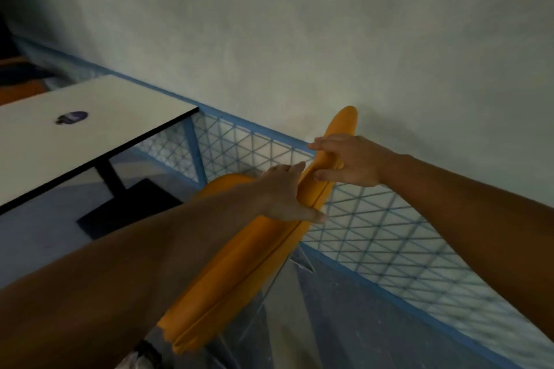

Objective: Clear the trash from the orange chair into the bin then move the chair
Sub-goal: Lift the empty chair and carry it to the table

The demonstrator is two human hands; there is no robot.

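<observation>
- The orange chair (263, 252) is smooth moulded plastic with rounded edges; it is seen from above along the top rim of its backrest, where a thin seam runs lengthwise.
- The right hand (350, 160) is the grip at the far end of that rim: fingers over the far side, thumb curled on the near side, clasping the plastic.
- The left hand (289, 193) lies just nearer along the same rim, fingers straight over the seat side and thumb stretched over the rim; it looks laid flat rather than curled round.
- Part of the rounded seat shows just left of the left hand, below the forearm.
- Right of and behind both hands runs a low fence (374, 237) of thin wire in a triangle mesh with a blue top rail; the backrest sits just beside it, and whether they touch cannot be told.
- Beyond the fence rises a plain, matt, pale wall (299, 39).
- Left of the hands stands a bench (75, 141) with a flat white top, a thin dark edge, a black post and a square black foot; a small dark blurred mark lies on its top.
- Between the bench foot and the chair is bare blue-grey floor (39, 237).
- Near the bottom edge, under the left forearm, a small dark and pale thing is too blurred to tell.
</observation>
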